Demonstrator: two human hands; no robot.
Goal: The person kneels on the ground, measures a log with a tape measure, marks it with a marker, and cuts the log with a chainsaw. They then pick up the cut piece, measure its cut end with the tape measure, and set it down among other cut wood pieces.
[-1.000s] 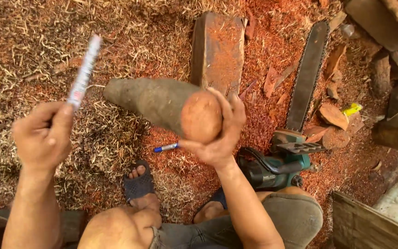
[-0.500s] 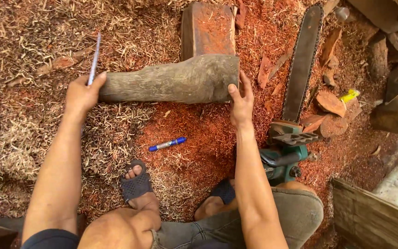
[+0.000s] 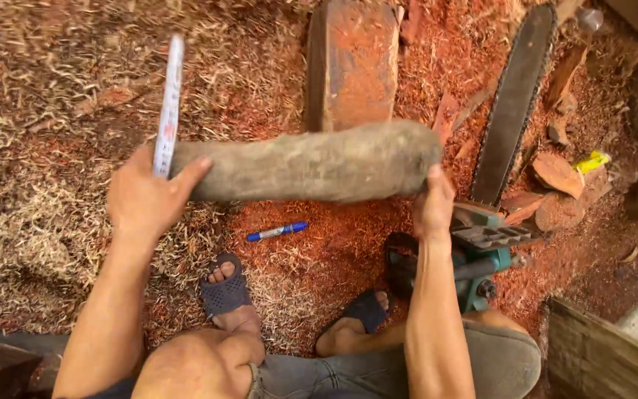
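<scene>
I see a grey-brown log, a white ruler with dark and red marks, a blue pen, a teal chainsaw, a rust-red block, and reddish and tan sawdust.

left grip closed, right grip cupped

Bare arms, grey trousers, dark perforated slide sandals
</scene>
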